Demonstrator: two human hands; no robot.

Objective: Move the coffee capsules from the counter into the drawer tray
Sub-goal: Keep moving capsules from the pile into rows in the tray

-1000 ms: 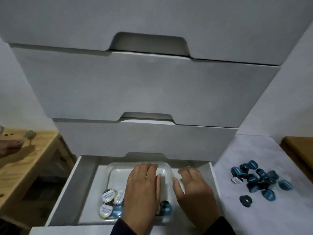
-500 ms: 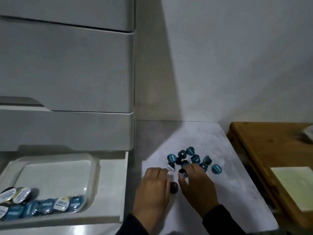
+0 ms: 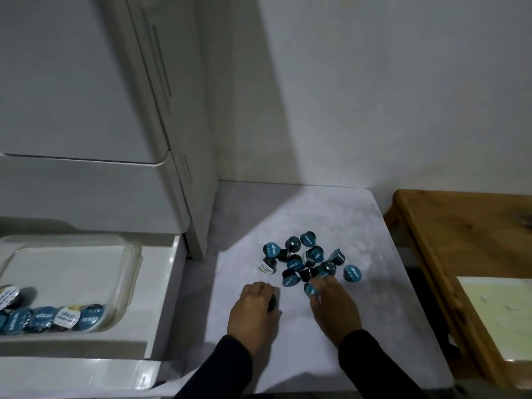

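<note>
Head view looks down on a pale counter (image 3: 331, 220) where a pile of blue coffee capsules (image 3: 309, 262) lies near the middle. Left hand (image 3: 254, 311) rests on the counter just short of the pile, its grip curled closed around one dark capsule (image 3: 272, 302). Right hand (image 3: 334, 303) reaches the pile's near edge, its grip pinching a blue capsule (image 3: 311, 290) at the fingertips. To the left, an open drawer (image 3: 161, 286) holds a clear tray (image 3: 131, 263) with more capsules (image 3: 51, 313) lined along its near side. A wooden table (image 3: 460, 231) stands to the right.
</note>
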